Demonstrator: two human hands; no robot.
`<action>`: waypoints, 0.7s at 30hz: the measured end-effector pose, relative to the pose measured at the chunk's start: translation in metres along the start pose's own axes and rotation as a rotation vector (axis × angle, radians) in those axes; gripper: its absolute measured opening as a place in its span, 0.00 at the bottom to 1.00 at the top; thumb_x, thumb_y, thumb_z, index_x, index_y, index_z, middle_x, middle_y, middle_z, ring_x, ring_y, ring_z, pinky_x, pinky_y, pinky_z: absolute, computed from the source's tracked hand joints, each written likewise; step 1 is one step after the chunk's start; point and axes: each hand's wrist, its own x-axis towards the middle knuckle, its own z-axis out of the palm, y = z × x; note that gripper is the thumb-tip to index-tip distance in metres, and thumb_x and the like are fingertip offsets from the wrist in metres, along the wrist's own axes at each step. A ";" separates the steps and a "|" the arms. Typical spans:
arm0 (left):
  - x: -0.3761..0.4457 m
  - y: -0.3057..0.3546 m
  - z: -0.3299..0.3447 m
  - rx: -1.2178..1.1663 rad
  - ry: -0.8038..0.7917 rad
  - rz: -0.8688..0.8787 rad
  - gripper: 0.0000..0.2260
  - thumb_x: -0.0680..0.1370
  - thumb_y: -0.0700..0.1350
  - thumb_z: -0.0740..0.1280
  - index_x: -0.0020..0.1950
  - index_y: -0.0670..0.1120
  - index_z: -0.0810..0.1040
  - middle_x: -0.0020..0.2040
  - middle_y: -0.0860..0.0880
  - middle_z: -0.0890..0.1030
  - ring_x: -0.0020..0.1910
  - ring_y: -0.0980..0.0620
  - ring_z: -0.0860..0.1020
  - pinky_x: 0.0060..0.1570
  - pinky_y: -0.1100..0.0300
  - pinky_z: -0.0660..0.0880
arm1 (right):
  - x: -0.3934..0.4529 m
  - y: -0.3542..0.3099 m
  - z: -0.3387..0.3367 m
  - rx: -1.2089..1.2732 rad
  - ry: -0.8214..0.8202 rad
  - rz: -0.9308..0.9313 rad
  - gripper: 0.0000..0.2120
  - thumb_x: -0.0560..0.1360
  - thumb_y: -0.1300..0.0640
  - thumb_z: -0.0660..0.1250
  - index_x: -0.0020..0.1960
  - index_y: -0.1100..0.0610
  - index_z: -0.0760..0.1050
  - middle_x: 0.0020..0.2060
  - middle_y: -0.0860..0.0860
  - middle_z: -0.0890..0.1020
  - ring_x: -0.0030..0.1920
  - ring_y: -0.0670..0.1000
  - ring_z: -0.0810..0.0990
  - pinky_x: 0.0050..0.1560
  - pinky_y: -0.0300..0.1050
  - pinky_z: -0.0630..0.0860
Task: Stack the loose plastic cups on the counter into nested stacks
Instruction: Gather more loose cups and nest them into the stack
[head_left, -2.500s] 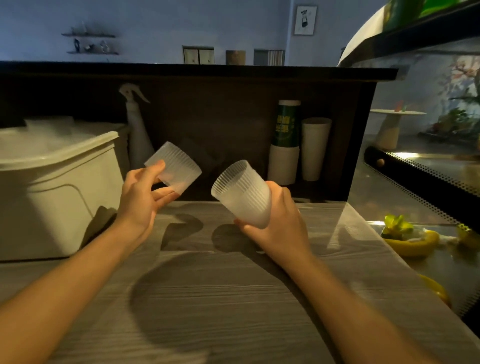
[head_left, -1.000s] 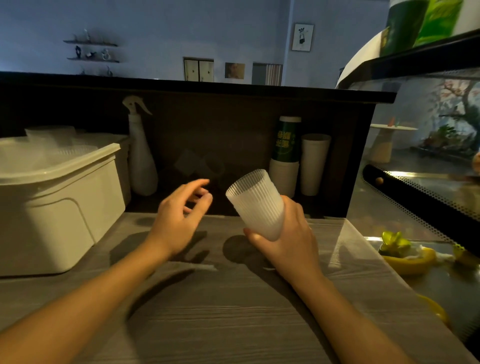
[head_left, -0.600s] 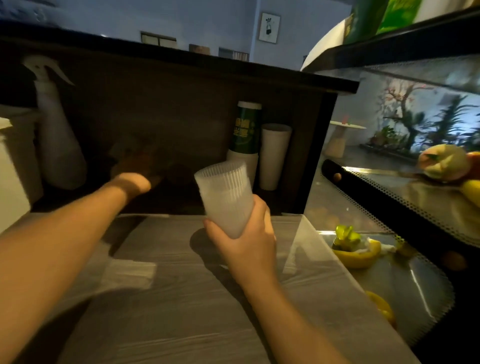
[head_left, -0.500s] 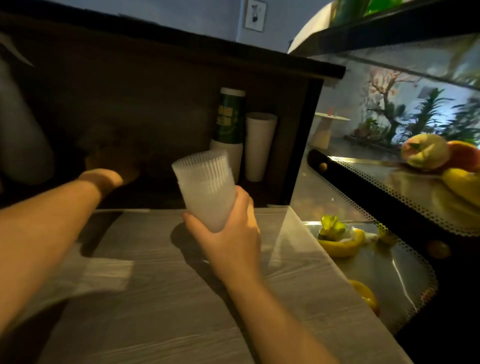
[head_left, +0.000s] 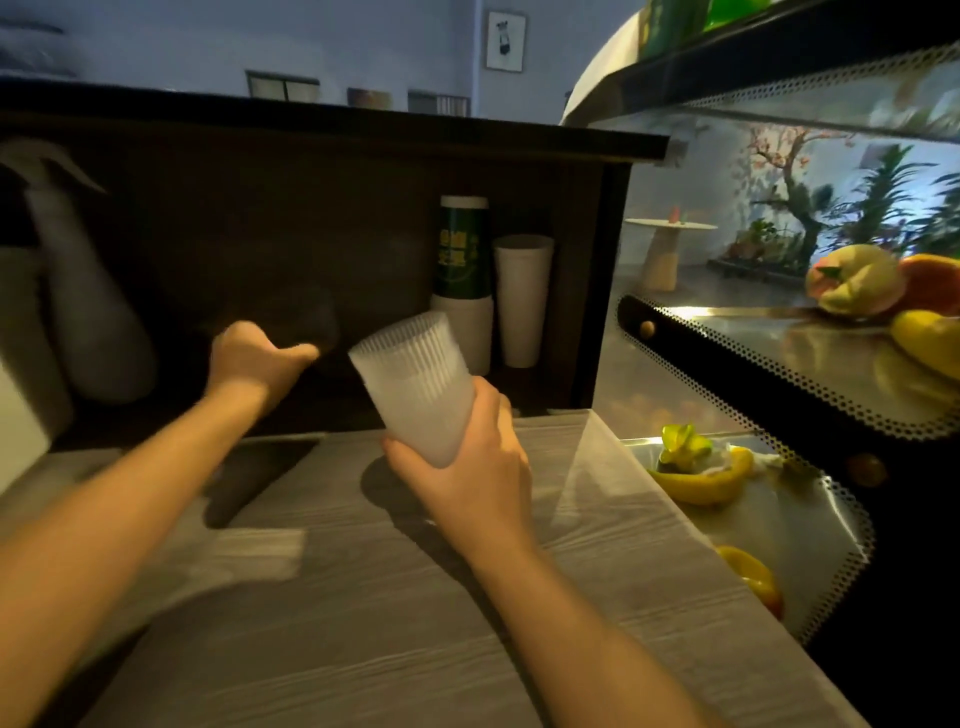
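My right hand (head_left: 467, 467) grips a ribbed, frosted plastic cup (head_left: 415, 384) from below. It is tilted, mouth up and to the left, above the grey wooden counter (head_left: 363, 649). My left hand (head_left: 249, 358) reaches into the dark recess at the back of the counter. Its thumb touches a dim cup shape (head_left: 314, 322) in the shadow. The fingers are hidden behind the hand and blurred, so I cannot tell whether they hold that cup.
A spray bottle (head_left: 88, 322) stands at the back left beside a white bin (head_left: 15, 415). Two paper cup stacks (head_left: 462, 291) stand at the back right of the recess. A glass display case (head_left: 779, 395) holding fruit (head_left: 696, 483) borders the counter's right edge.
The cup my left hand held 2.5 s ago is gone from it. That hand then reached forward into the dark recess. My view swung right and back. My right hand kept its grip.
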 end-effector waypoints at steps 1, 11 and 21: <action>-0.010 -0.003 -0.006 -0.024 0.022 0.026 0.28 0.72 0.49 0.75 0.64 0.35 0.71 0.60 0.37 0.78 0.59 0.37 0.76 0.54 0.49 0.73 | 0.000 -0.001 0.000 -0.001 -0.006 -0.006 0.36 0.66 0.35 0.72 0.67 0.46 0.59 0.55 0.44 0.68 0.54 0.48 0.73 0.51 0.50 0.76; -0.107 -0.031 -0.075 -0.430 -0.017 0.209 0.37 0.69 0.62 0.71 0.76 0.56 0.64 0.69 0.51 0.74 0.65 0.52 0.75 0.65 0.43 0.72 | -0.006 -0.011 -0.005 -0.224 -0.042 -0.172 0.38 0.66 0.41 0.74 0.69 0.52 0.60 0.60 0.49 0.69 0.58 0.51 0.71 0.54 0.48 0.72; -0.141 -0.029 -0.078 -0.447 -0.152 0.356 0.38 0.68 0.63 0.67 0.76 0.50 0.65 0.68 0.52 0.75 0.66 0.55 0.74 0.66 0.48 0.73 | -0.021 -0.024 -0.009 -0.357 -0.204 -0.444 0.44 0.67 0.41 0.75 0.74 0.51 0.57 0.65 0.48 0.69 0.63 0.50 0.68 0.61 0.47 0.67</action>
